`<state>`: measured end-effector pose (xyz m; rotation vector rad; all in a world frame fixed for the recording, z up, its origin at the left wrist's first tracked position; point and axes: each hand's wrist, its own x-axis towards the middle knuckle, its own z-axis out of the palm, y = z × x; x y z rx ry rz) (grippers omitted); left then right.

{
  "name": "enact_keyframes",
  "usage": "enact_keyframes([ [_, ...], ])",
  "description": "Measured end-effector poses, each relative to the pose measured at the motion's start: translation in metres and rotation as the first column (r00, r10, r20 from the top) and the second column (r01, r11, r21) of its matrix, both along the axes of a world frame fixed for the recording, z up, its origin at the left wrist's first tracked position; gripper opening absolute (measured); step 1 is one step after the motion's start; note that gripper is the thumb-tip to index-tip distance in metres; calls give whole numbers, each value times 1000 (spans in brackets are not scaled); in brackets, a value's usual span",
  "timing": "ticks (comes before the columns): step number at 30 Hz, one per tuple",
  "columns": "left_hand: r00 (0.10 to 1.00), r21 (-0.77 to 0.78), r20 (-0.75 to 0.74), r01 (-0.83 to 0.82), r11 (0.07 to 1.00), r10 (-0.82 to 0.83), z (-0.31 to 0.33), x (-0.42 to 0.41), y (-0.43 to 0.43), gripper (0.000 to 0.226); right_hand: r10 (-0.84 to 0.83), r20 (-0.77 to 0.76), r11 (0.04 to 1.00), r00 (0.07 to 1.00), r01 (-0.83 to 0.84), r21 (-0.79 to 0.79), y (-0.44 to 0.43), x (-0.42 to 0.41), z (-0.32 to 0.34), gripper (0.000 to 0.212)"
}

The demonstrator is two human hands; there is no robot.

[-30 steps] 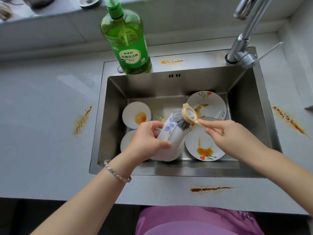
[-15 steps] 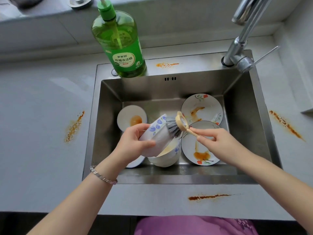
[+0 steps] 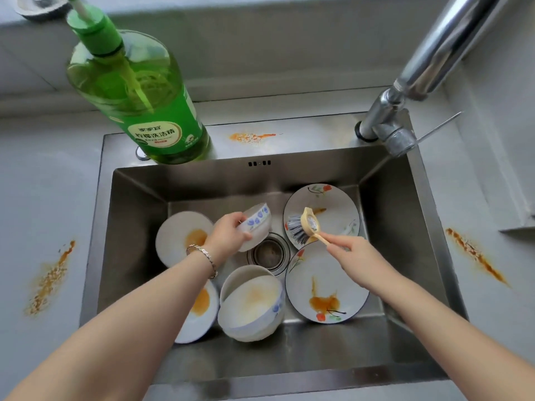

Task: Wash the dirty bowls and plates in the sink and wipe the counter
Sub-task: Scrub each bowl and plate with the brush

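Observation:
My left hand (image 3: 228, 235) grips a white bowl with blue flowers (image 3: 257, 224), tipped on its side low over the drain (image 3: 269, 253) of the steel sink (image 3: 139, 198). My right hand (image 3: 353, 256) holds the handle of a dish brush (image 3: 304, 227), its grey bristles apart from that bowl and above a flowered plate (image 3: 335, 209). A second flowered plate (image 3: 327, 287) with orange sauce lies at the front right. A stained bowl (image 3: 252, 305) sits at the front middle. Two white sauce-stained dishes (image 3: 179, 235) (image 3: 199, 314) lie on the left.
A green dish-soap bottle (image 3: 139, 91) stands on the sink's back left rim. The faucet (image 3: 411, 82) rises at the back right. Orange sauce smears mark the grey counter at the left (image 3: 52, 279), the right (image 3: 474, 256) and behind the sink (image 3: 252, 137).
The brush has come off the bowl and moved right over the far plate. My left hand has carried the bowl down and back toward the drain. The camera has moved closer to the sink.

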<state>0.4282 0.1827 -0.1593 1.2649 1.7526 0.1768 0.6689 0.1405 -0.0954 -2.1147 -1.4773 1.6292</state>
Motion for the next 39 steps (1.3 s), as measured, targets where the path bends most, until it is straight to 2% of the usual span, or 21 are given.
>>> enact_keyframes([
  [7, 992, 88, -72, 106, 990, -100, -40, 0, -8, 13, -9, -31, 1000, 999, 9, -17, 12, -8, -22, 35],
  [12, 999, 99, -32, -16, 995, 20, -55, -11, -12, 13, -26, -32, 999, 999, 25, -22, 9, -11, -30, 35],
  [14, 997, 56, -46, 64, 996, -61, -59, -13, -14, 13, -40, -35, 999, 999, 40, -13, 6, -15, -31, 35],
  [16, 967, 47, -117, 235, 971, -228, -65, -15, -17, 6, -48, -41, 999, 998, 49, 2, 2, -19, -30, 35],
  [17, 933, 47, -170, 330, 943, -318, -68, -18, -18, 2, -53, -37, 999, 998, 53, 0, 0, -21, -30, 34],
  [19, 852, 20, -273, 470, 883, -447, -74, -22, -18, 15, -49, -17, 999, 999, 49, -10, -3, -26, -28, 33],
  [22, 831, 4, -314, 484, 875, -458, -79, -29, -16, 18, -17, 0, 1000, 1000, 17, -16, -5, -34, -23, 33],
  [25, 930, 95, -187, 337, 937, -315, -70, -36, -21, 21, -15, 6, 1000, 1000, 15, -4, -4, -43, -16, 32],
  [27, 996, 194, -61, 78, 978, -67, -54, -44, -29, 27, 4, -6, 1000, 1000, -4, 5, -4, -49, -13, 32],
  [28, 997, 235, -15, -73, 969, 79, -46, -50, -35, 30, 11, -17, 1000, 1000, -11, 7, -4, -53, -12, 32],
  [30, 944, 269, 32, -325, 907, 328, -35, -68, -50, 39, 26, -22, 1000, 999, -26, 6, -4, -61, -11, 32],
  [32, 867, 253, 0, -482, 839, 498, -28, -88, -67, 51, 56, -23, 998, 998, -56, 5, -6, -70, -11, 31],
  [35, 760, 145, -147, -616, 774, 633, -32, -109, -84, 67, 106, -34, 994, 994, -106, 7, -10, -83, -10, 29],
  [37, 715, 17, -106, -693, 720, 691, -38, -113, -87, 70, 131, -36, 991, 991, -130, 14, -12, -88, -10, 29],
  [39, 707, -36, -56, -708, 706, 705, -46, -114, -86, 65, 144, -28, 989, 989, -143, 30, -13, -90, -10, 29],
])
